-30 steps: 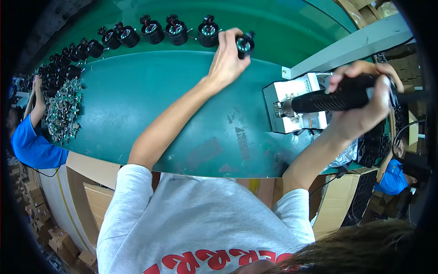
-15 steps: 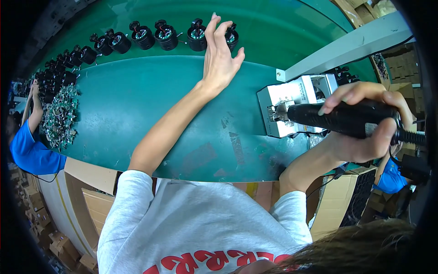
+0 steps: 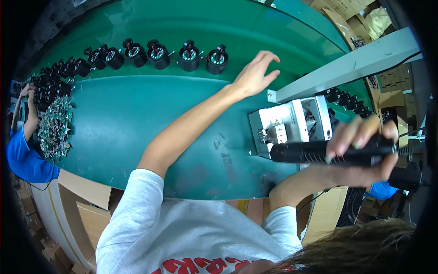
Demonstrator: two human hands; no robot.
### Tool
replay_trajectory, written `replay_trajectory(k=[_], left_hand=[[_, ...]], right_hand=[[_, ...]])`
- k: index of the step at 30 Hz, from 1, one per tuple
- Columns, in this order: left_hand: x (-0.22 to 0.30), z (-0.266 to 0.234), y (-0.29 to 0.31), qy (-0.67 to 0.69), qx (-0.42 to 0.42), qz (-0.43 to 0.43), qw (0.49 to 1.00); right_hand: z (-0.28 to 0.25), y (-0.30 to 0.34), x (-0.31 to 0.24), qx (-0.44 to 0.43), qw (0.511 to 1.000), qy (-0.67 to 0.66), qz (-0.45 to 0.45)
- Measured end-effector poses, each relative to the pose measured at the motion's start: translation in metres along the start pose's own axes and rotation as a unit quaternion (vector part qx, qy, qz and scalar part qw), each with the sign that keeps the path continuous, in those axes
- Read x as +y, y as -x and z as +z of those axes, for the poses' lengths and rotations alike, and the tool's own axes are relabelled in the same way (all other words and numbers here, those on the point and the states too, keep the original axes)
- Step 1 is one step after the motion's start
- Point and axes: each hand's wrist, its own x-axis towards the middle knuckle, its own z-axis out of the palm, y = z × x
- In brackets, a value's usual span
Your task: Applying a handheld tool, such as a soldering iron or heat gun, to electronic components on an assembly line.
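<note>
My left hand reaches out over the far edge of the green table, fingers loosely curled and thumb apart, with nothing in it. Left of it, the nearest black cylindrical housing stands at the end of a row, circuit board and wires showing in its open top. My right hand, somewhat blurred, is wrapped round a black electric screwdriver. The tool lies nearly level, pointing left. Its front end is at the near side of a white, box-shaped screw feeder; the bit itself cannot be made out.
A green belt runs behind the table. A grey metal beam slants above the feeder. Loose circuit boards are piled at the left, beside a co-worker's blue sleeve. More black housings stand beyond the feeder. Cardboard lies below the table edge.
My left hand has moved right, away from the end housings it was in front of. The screwdriver's front end has shifted left and nearer me across the feeder. The view has tilted slightly.
</note>
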Motion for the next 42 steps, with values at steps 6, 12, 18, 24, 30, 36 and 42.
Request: replay_trajectory(k=[6,12,18,24,30,36,42], left_hand=[[-0.020,0.052,-0.048,0.038,-0.112,0.033,0.992],[-0.033,0.100,-0.086,0.052,-0.189,0.058,0.979],[-0.039,0.120,-0.093,0.021,-0.216,0.027,0.976],[-0.026,0.083,-0.075,-0.025,-0.155,0.004,0.988],[-0.014,-0.013,-0.008,-0.032,-0.032,0.034,0.998],[0.016,-0.080,0.085,0.026,-0.091,0.003,0.995],[0.038,-0.094,0.132,0.082,-0.204,-0.011,0.975]], right_hand=[[-0.008,0.016,-0.036,0.026,0.998,0.044,-0.035],[-0.018,0.010,-0.042,0.055,0.994,0.075,-0.057],[-0.023,0.000,-0.040,0.056,0.994,0.085,-0.050],[-0.021,0.000,-0.035,0.059,0.994,0.065,-0.064],[-0.022,0.002,-0.039,0.048,0.995,0.047,-0.074],[-0.028,-0.009,-0.019,-0.024,0.995,0.066,-0.065],[-0.034,-0.018,0.026,-0.040,0.998,0.028,-0.043]])
